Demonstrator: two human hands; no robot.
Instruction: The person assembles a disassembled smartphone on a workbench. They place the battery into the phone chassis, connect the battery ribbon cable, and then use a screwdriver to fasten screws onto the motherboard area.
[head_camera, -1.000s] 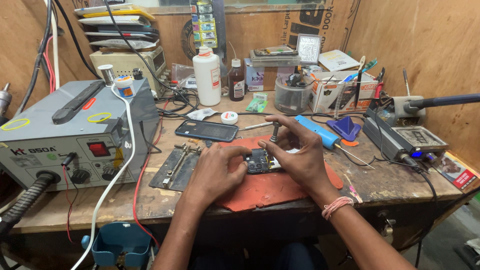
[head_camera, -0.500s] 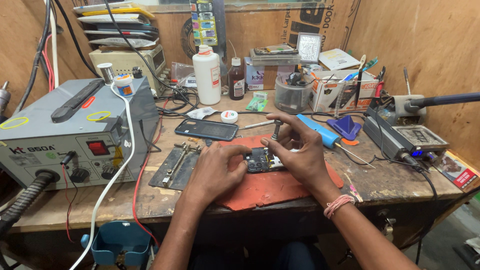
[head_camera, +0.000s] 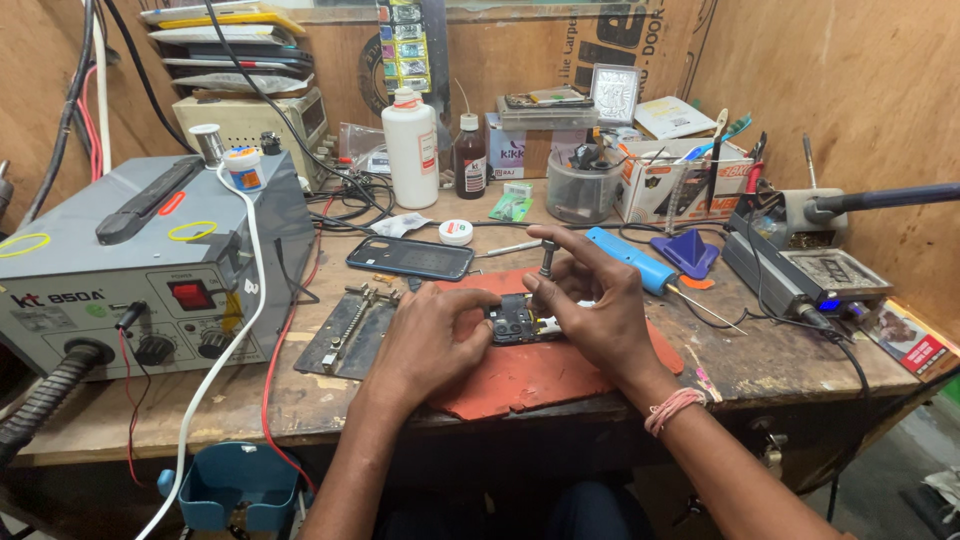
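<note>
Opened dark phone (head_camera: 515, 322) shows circuitry, steadied on red mat (head_camera: 520, 375).

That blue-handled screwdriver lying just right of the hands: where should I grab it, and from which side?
Grip the blue-handled screwdriver around its thick blue handle, coming from above. It lies flat on the wooden bench, handle toward the back, thin shaft pointing front-right. The right hand is close on its left, so approach from the right.

The single head-worn camera looks forward and down from close above the cluttered wooden workbench (head_camera: 330, 395), facing its plywood back wall (head_camera: 520, 60).
</note>
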